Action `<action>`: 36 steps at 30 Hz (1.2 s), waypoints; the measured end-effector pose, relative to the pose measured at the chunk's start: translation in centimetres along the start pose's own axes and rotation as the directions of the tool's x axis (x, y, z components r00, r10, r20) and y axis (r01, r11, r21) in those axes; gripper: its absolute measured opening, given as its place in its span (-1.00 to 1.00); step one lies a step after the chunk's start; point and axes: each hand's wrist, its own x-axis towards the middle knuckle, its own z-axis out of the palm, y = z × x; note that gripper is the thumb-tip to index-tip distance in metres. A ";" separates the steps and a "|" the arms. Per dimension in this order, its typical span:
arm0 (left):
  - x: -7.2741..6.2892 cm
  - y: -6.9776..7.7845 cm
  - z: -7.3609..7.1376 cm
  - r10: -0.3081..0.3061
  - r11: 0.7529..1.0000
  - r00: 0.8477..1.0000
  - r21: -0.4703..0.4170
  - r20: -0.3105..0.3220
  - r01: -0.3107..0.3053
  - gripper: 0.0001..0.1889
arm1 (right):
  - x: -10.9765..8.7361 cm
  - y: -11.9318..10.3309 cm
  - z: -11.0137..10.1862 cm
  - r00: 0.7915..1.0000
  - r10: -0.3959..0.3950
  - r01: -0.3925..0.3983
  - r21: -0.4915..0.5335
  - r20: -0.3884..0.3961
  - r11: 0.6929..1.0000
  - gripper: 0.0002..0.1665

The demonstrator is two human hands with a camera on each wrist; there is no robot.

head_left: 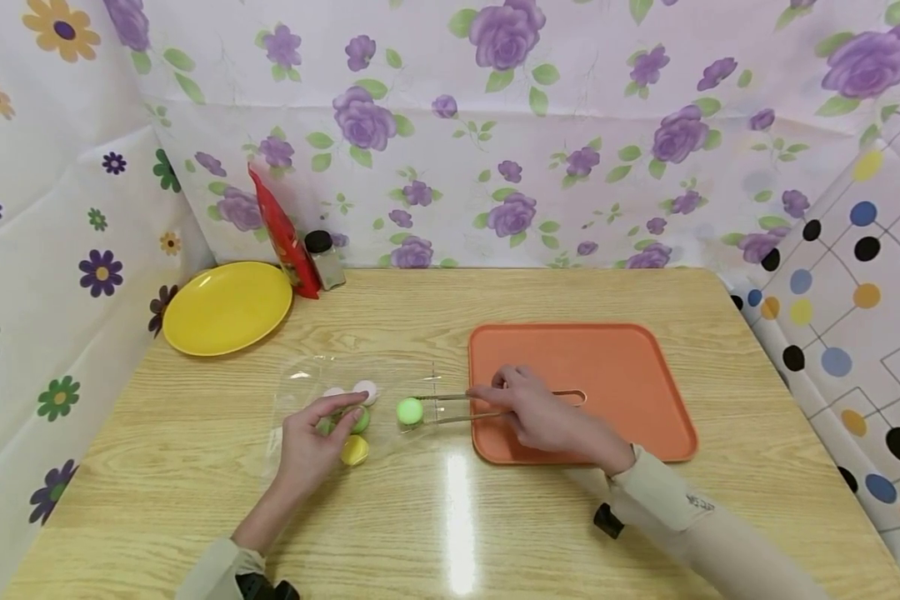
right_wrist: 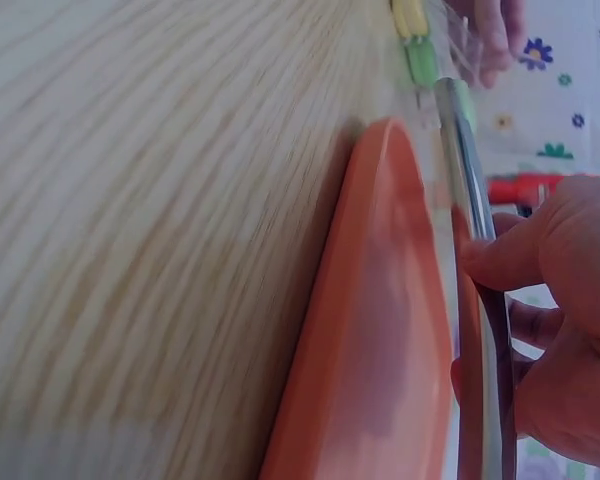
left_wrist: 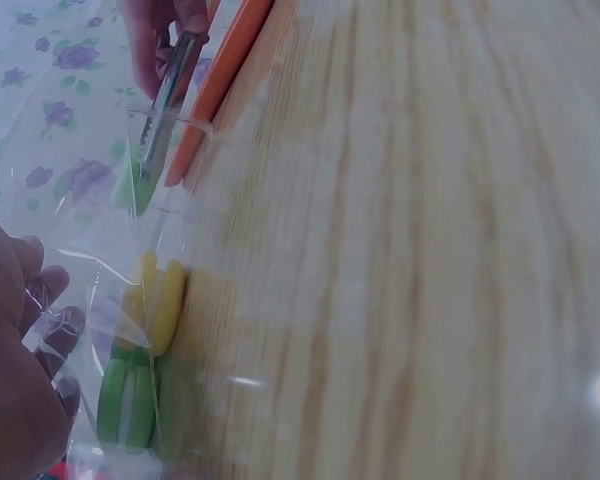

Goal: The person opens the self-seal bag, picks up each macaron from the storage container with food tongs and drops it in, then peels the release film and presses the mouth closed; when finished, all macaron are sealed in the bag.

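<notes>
My left hand pinches the film of a clear plastic bag lying on the table. Inside the bag are macarons: a yellow one, a green one and a pale one close by the fingertips. In the left wrist view, yellow macarons and green macarons stand on edge behind the film. My right hand grips metal tongs over the tray. Between the tong tips sits a bright green macaron, at the right end of the bag.
An orange tray lies under the right hand. At the back left stand a yellow plate, a red packet and a black-capped jar. Patterned cloth encloses the table on the back and sides.
</notes>
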 end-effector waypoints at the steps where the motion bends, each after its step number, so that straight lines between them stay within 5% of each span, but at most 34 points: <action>1: 0.0 0.0 0.0 -0.002 1.000 1.000 0.004 0.001 0.002 -0.72 | 0.3 -0.1 0.2 1.000 -0.007 0.007 -0.005 0.001 1.000 -0.32; 16: 0.2 0.0 0.2 0.028 1.000 1.000 0.003 -0.001 -0.028 -0.72 | 2.9 -1.7 1.4 0.997 0.000 0.003 -0.033 0.082 0.999 -0.34; 36: -0.1 -1.1 0.2 0.085 0.996 0.996 -0.002 -0.010 -0.085 -0.71 | 3.5 -1.9 2.1 0.990 0.036 -0.033 -0.022 0.134 0.999 -0.35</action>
